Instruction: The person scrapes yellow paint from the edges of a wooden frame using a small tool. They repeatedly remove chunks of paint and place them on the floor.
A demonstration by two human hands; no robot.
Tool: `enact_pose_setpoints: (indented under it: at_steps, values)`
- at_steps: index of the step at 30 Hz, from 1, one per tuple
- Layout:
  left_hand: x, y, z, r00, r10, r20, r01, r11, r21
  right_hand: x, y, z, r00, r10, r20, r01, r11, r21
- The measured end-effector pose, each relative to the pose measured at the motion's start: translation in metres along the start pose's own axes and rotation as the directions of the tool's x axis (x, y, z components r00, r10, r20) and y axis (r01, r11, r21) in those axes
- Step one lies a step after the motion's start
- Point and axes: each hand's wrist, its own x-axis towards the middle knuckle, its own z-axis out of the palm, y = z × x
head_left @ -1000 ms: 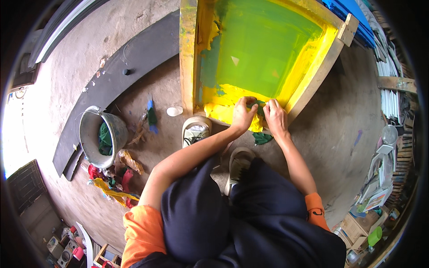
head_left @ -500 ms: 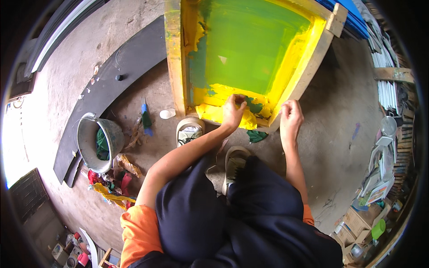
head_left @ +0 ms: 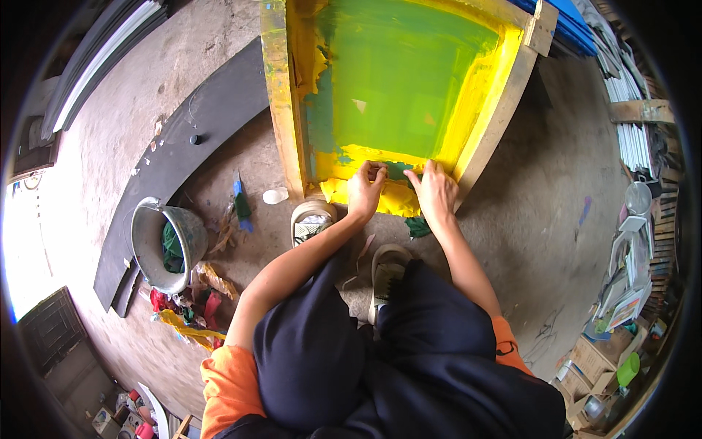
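Note:
A wooden-framed printing screen leans in front of me, its green mesh edged with thick yellow ink. Along its lower inner edge lies a crumpled yellow-smeared strip, loose and folded over the frame's bottom. My left hand is at this strip, fingers curled into a pinch; what sits between the tips is hidden. Just right of it, my right hand reaches to the lower right corner of the screen. Its thumb stands apart from the fingers, whose tips touch the yellow edge. Between the hands a dark green patch shows.
A grey bucket with green cloth inside lies tilted at the left, beside colourful scraps. A long black panel lies behind it. Near my shoes are a white cup-like piece and a green scrap. Clutter lines the right side.
My right hand has moved left from outside the frame's right edge onto the screen's lower corner, its thumb now spread. The left hand has shifted slightly left, still pinched.

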Motion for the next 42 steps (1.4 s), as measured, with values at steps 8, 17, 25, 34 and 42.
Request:
enact_pose_setpoints:
  at_steps: [8, 17, 25, 34, 42]
  values:
    - [-0.001, 0.008, 0.000, 1.000, -0.011, 0.022, 0.011, 1.000, 0.006, 0.005, 0.006, 0.018, 0.993, -0.092, -0.068, 0.097, 0.993, 0.074]
    - [0.023, 0.026, 0.000, 0.709, 0.674, 0.207, -0.670, 0.552, 0.496, 0.021, 0.022, -0.016, 0.989, -0.049, -0.137, 0.091, 0.944, 0.318]
    - [0.026, 0.005, -0.032, 0.682, 0.716, 0.149, -0.621, 0.459, 0.636, -0.007, 0.005, 0.019, 0.990, 0.063, -0.128, -0.016, 0.940, 0.342]
    - [0.024, -0.011, -0.034, 0.708, 0.691, 0.145, -0.594, 0.472, 0.652, -0.004, 0.008, 0.033, 0.965, 0.000, -0.263, 0.080, 0.952, 0.294]
    - [0.033, 0.014, -0.016, 0.518, 0.735, 0.437, -0.809, 0.255, 0.529, -0.011, 0.010, 0.022, 0.978, 0.003, -0.209, 0.063, 0.949, 0.308]
